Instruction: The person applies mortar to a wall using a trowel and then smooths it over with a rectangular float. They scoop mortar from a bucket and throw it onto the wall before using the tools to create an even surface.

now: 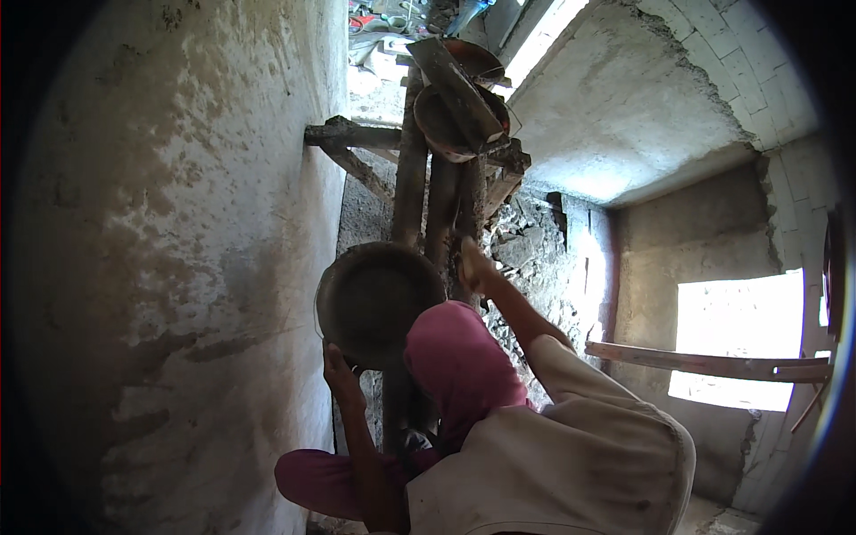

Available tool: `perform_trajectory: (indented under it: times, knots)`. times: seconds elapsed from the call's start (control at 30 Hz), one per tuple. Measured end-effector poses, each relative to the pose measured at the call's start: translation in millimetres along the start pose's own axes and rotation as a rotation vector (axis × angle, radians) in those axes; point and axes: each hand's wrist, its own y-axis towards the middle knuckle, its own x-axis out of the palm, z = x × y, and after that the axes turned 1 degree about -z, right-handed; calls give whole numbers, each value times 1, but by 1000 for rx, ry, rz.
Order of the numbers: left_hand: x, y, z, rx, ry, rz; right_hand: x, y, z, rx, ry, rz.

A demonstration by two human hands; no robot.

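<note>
The round metal pan (379,303), just left of the wood ladder (410,192), looks stiff and heavy, best held under its rim, where a helper's hand (341,370) grips it; the camera wearer's own hands do not show.

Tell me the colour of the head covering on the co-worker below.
Pink head covering, seen clearly in the head view.
</note>
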Motion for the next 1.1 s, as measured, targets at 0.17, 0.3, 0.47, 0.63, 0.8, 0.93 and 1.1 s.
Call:
perform_trajectory:
  times: [0.17,0.3,0.47,0.63,0.8,0.93,1.1]
  knots:
    - [9,0,1,-33,-6,-36,-72,-39,97,179,251,-119]
    - [-2,1,4,-21,12,-78,-81,-92,54,-19,-352,-79]
    - [1,1,1,-33,11,-44,-90,-76,-38,-670,-1306,271]
    - [1,-1,2,-6,15,-36,-65,-24,-135,-1007,-1867,515]
    - [5,-4,5,-18,18,-51,-41,-3,-137,-1126,-2182,317]
    - [7,-4,9,-18,16,-29,-21,-38,-109,-888,-2118,223]
    - [5,0,4,-32,3,-24,-46,-71,-23,-596,-1641,203]
